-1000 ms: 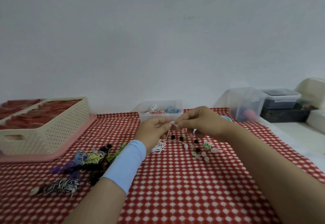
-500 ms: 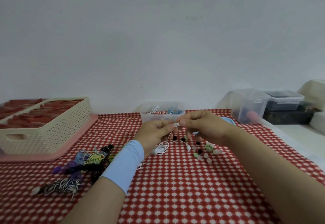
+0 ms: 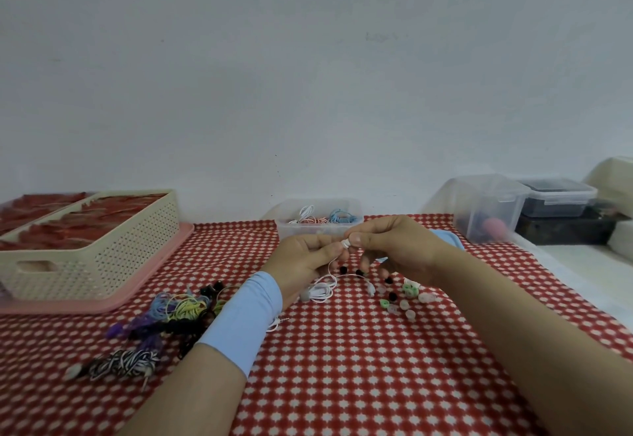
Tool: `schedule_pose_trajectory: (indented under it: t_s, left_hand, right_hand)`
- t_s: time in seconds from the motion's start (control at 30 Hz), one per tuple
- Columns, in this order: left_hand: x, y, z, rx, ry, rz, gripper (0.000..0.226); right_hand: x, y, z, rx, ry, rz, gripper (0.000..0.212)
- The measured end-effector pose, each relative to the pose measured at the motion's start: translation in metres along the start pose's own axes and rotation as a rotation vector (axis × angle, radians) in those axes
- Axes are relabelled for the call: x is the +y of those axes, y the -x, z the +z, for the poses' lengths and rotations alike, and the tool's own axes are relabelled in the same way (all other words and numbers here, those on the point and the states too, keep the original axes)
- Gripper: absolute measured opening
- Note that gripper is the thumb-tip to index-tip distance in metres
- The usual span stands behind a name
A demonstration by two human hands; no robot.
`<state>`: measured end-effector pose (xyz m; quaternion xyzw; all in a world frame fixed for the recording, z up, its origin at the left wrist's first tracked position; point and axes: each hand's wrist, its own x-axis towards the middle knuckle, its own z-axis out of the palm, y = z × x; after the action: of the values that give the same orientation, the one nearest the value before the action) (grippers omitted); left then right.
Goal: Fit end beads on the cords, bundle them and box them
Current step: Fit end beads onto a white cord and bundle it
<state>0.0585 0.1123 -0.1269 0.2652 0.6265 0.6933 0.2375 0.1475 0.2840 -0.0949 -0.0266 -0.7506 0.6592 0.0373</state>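
Above the checked cloth my left hand [image 3: 301, 261] pinches a thin white cord [image 3: 325, 286] near its tip. My right hand [image 3: 397, 250] pinches a small white end bead [image 3: 346, 243] against that tip. The rest of the cord trails down in loops onto the cloth under my left hand. Loose beads [image 3: 404, 298] in black, green and pale tones lie scattered below my right hand. A heap of coloured cords [image 3: 171, 312] lies at the left, with a black-and-white striped bundle [image 3: 126, 363] nearer me.
A small clear box [image 3: 318, 226] with bundled cords stands behind my hands. A cream perforated basket [image 3: 102, 257] on a pink tray [image 3: 137, 295] sits at the left. Clear and dark containers [image 3: 489, 209] stand at the right, past the cloth's edge.
Both hands have risen slightly and stayed together; the bead sits at the cord's tip between my fingertips. The view has tilted a little.
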Motion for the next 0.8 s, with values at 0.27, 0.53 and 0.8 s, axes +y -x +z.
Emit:
schedule_pose_trajectory:
  t_s: [0.27,0.53,0.8]
  left_hand:
    - [-0.0015,-0.0001,-0.0015,0.039,-0.061,0.007,0.009]
    - [-0.0002,-0.0016,0.0004,0.079,-0.066,0.004,0.011]
    - [0.0011,-0.0019,0.0014,0.075,-0.031,-0.065,0.011]
  right_hand:
    - [-0.0004,0.0010,0.0017,0.034,0.021,0.008,0.016]
    - [-0.0046,0.0024,-0.0024,0.064,0.109,-0.019,0.017]
    - [-0.0012,-0.0023,-0.0005,0.162,0.376,-0.210,0.008]
